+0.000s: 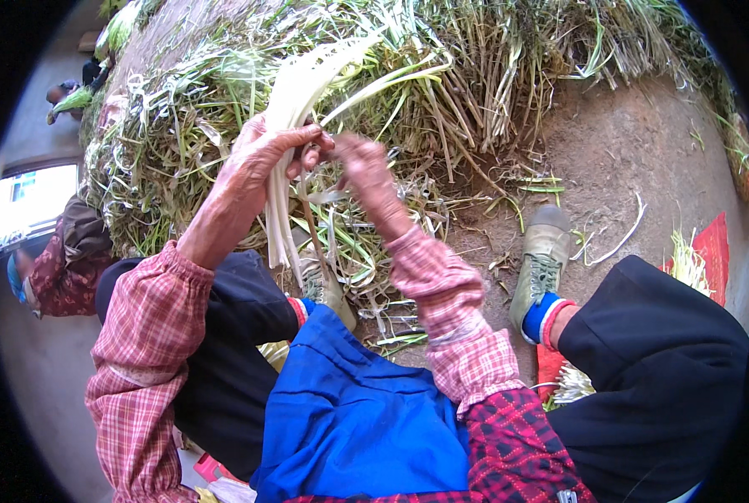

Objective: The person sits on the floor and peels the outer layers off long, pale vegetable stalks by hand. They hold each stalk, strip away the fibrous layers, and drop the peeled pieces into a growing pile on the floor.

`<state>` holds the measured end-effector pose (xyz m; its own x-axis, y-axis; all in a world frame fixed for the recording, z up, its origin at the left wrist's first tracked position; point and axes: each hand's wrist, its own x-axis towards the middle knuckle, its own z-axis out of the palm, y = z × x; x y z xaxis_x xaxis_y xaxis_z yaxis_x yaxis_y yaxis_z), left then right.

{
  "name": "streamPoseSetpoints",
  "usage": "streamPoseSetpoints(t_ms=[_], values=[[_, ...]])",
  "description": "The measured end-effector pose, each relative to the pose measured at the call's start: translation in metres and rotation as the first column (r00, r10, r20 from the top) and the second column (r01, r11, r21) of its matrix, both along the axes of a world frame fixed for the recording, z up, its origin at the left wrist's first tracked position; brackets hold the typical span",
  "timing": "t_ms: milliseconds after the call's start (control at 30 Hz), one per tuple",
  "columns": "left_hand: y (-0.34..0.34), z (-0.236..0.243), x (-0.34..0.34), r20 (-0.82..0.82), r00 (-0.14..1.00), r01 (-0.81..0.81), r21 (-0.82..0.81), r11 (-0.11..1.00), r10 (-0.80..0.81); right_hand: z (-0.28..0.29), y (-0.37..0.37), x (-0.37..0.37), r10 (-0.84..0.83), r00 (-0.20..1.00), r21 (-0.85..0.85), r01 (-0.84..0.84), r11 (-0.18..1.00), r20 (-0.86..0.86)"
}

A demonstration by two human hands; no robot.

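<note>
My left hand point(261, 159) is closed around a bunch of long, pale white-green leafy stalks point(307, 80). Their leaves fan up over the heap, and the white ends hang below my palm. A thin brownish stalk point(312, 222) dangles beside the white ends. Close to my left fingertips is my right hand point(364, 172), smeared by motion; whether it grips a leaf or stalk cannot be made out. A few thinner green leaves point(391, 81) stick out to the right, above that hand.
A large heap of green and dried stalks point(492, 80) lies ahead on the brown ground point(634, 151). Stripped leaves litter the ground between my shoes point(545, 251). Red sheets point(712, 256) with pale stalk bundles point(686, 260) lie at the right. Another person point(68, 260) is at the left.
</note>
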<state>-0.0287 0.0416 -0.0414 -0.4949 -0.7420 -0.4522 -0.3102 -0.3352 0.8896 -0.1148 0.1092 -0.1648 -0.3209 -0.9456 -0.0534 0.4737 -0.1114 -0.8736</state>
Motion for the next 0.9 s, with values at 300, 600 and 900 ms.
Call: streamPoseSetpoints(t_ms=[300,600,900], values=[[-0.028,0.028,0.015,-0.042,0.997,-0.079,-0.236,0.969,0.071,-0.038,0.04,0.069,-0.137,0.269,-0.166,-0.089,0.982,-0.953],[-0.092,0.081,0.052,-0.379,0.921,-0.2,-0.27,0.942,0.086,-0.111,0.109,0.11,0.372,0.088,0.33,-0.311,0.892,-0.924],[-0.061,0.041,0.03,-0.2,0.964,-0.229,-0.281,0.932,0.177,0.008,0.016,0.016,0.164,0.983,0.001,-0.165,0.986,-0.077]])
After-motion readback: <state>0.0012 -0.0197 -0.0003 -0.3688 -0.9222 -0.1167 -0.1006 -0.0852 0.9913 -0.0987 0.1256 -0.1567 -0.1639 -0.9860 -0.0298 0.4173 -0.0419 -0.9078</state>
